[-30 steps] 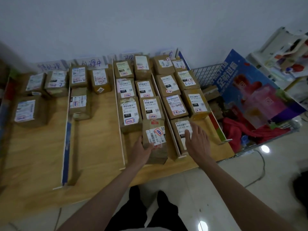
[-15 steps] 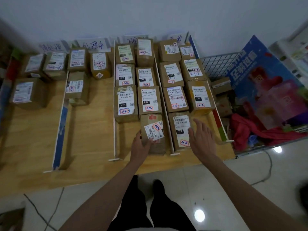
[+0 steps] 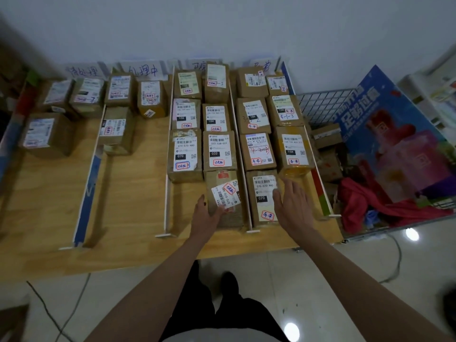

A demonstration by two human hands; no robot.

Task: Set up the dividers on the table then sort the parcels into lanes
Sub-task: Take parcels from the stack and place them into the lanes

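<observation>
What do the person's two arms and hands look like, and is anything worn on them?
Both forearms are bare as far as the picture shows: no sleeves in view. The left hand and the right hand wear no gloves, and no watch, ring or bracelet is visible. The fingers look slender. Below, dark trousers and a white garment edge show.

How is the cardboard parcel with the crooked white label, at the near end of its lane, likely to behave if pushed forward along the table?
The parcel looks boxy and flat-bottomed, so it should slide rather than roll or tip. Its cardboard seems stiff, likely holding shape under the left hand. The divider alongside would probably keep it straight.
</observation>
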